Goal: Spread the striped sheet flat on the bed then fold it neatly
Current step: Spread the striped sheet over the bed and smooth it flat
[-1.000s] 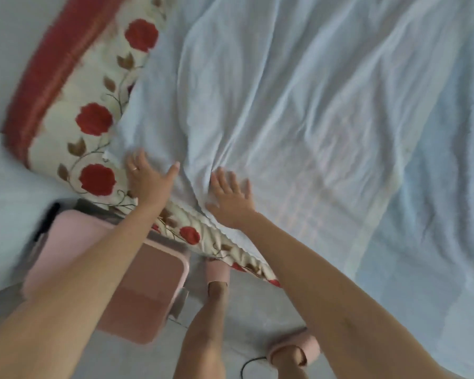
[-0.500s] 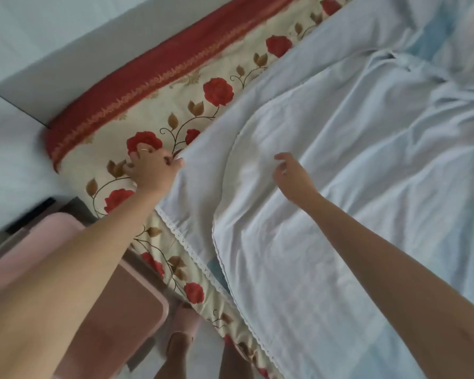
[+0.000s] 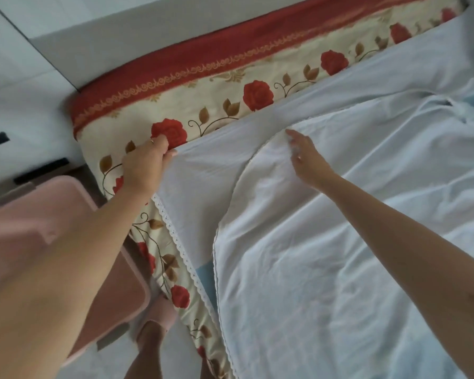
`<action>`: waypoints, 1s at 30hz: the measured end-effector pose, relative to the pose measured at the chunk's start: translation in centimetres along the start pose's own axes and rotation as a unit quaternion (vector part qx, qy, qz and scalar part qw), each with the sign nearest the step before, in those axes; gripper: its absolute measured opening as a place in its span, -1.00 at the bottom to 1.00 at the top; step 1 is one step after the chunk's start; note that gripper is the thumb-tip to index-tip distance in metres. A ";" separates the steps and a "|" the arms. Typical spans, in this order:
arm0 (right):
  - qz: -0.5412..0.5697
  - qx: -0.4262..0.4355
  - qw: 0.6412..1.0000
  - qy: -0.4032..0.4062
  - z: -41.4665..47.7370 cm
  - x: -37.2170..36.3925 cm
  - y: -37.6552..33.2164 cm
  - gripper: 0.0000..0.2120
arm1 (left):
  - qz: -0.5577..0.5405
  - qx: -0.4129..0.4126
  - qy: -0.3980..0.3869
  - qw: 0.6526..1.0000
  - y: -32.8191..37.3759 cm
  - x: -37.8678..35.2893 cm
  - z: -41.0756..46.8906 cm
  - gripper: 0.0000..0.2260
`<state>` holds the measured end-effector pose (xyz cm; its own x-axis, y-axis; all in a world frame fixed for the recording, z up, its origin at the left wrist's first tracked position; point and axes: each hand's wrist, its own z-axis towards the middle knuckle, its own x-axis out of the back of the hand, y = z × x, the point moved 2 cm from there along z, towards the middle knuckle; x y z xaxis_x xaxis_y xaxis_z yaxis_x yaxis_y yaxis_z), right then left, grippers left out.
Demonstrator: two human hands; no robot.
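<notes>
Two hands: left hand (image 3: 145, 165) pinches striped sheet (image 3: 326, 283) corner; right hand (image 3: 307, 157) spread, touching folded-over upper layer.

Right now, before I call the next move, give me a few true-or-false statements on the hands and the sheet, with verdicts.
1. The left hand grips the sheet at its corner. True.
2. The right hand hangs in the air, touching nothing. False: its fingers rest on the sheet's folded-over top layer, near the lace edge.
3. The sheet lies flat in a single layer. False: one layer overlaps another, and both are wrinkled.
4. A rose-patterned bedspread shows beyond the sheet's edge. True.
</notes>
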<state>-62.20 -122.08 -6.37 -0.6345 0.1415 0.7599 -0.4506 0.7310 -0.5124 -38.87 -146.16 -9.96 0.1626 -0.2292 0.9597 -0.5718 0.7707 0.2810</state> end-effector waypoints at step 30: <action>-0.049 0.007 0.994 0.101 12.1 4.3 0.0 -0.75 | -0.239 0.198 0.018 0.950 9.2 -4.4 -3.6 -0.77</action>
<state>-72.54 -129.52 -7.96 -0.4486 0.2014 0.8708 -0.5145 0.7384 -0.4359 -41.94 -135.91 -11.56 0.5042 -0.4706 0.7241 -0.6824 0.2969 0.6680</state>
